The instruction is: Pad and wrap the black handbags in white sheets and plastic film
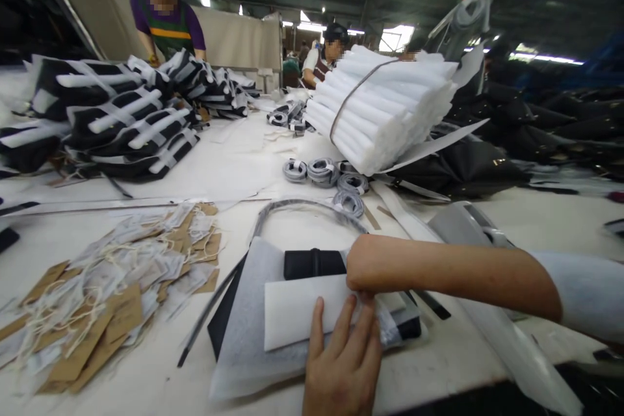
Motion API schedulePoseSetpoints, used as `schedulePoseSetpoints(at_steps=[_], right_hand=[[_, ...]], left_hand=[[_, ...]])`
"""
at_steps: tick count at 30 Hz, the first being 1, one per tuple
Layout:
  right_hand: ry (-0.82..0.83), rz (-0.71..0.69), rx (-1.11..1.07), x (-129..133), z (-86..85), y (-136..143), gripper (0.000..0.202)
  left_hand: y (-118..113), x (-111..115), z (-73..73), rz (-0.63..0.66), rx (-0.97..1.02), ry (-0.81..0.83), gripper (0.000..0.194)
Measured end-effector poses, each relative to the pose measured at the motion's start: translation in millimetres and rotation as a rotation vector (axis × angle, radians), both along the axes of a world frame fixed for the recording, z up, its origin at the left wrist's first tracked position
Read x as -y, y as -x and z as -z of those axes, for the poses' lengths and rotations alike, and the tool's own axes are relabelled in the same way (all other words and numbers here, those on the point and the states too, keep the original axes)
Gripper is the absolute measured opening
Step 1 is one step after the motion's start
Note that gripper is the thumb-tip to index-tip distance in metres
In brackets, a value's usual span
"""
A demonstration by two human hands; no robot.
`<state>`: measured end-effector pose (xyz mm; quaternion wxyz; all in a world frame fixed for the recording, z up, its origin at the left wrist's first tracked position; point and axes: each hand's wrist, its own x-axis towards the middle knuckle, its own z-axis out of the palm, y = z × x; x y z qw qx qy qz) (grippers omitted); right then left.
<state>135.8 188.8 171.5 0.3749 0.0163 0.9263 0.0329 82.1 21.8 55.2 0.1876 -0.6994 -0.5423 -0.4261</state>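
— What do we have under our hands?

— Our left hand (341, 364) lies flat, fingers spread and released, pressing the near edge of a white foam sheet (302, 312). Our right hand (363, 266) comes in from the right with its wrist bent; its fingers curl down onto the same sheet, but we cannot tell whether they pinch it or only press.

— And where does that sheet sit?

— It lies folded over a black bag (314, 263), which shows just behind the sheet, on top of a larger grey foam wrap (244, 338). A grey strap (302, 208) loops away from the bag, further up the table (219, 169).

— What lies around the bag?

— Left of it we see a loose heap of brown hang tags (102, 299) with white strings. Behind it, small rolled grey straps (331, 175) lie near a tall bound stack of white foam sheets (385, 104). Far left of the bag, black-and-white wrapped bundles (121, 117) are piled up.

— Anyone else?

— A person in a purple top (166, 19) stands behind the bundles, and another person (324, 52) works beyond the foam stack.
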Motion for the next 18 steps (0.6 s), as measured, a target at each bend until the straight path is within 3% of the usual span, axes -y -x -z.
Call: schedulePoseSetpoints(at_steps=[7, 10, 14, 18], right_hand=[[0.020, 0.026, 0.075, -12, 20.2, 13, 0.017], [-0.004, 0.041, 0.051, -16, 19.3, 14, 0.022], [-0.075, 0.075, 0.044, -27, 11.6, 22, 0.045], [-0.014, 0.174, 0.048, -54, 17.2, 27, 0.049]], left_hand=[[-5, -4, 7.6, -0.010, 0.087, -0.043, 0.029], [-7, -4, 11.1, -0.003, 0.095, -0.043, 0.032], [-16, -9, 21.5, -0.049, 0.204, -0.123, 0.034], [-25, -16, 33.0, -0.089, 0.271, -0.205, 0.034]])
